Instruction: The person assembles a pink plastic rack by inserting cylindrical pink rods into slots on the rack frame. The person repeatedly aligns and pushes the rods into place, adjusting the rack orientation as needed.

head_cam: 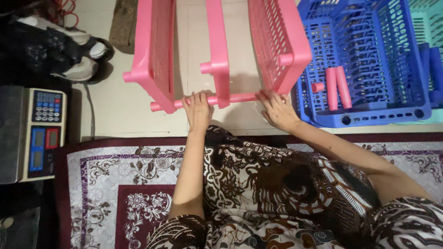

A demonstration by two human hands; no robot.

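A pink plastic rack (217, 50) lies tipped on its side on the pale tiled floor (120, 110), its three perforated shelves standing on edge and joined along the near side by a pink tube (230, 98). The left hand (198, 110) is curled over that tube between the left and middle shelves, fingers wrapped on top. The right hand (277, 110) rests at the tube's right end, fingers spread against the corner of the right-hand shelf (whether it grips the tube there cannot be told). Just right of the rack sits a blue plastic basket (369, 117) holding three loose pink tubes (337, 87). A digital scale (44, 133) stands well to the left, beside a patterned rug (115, 180).
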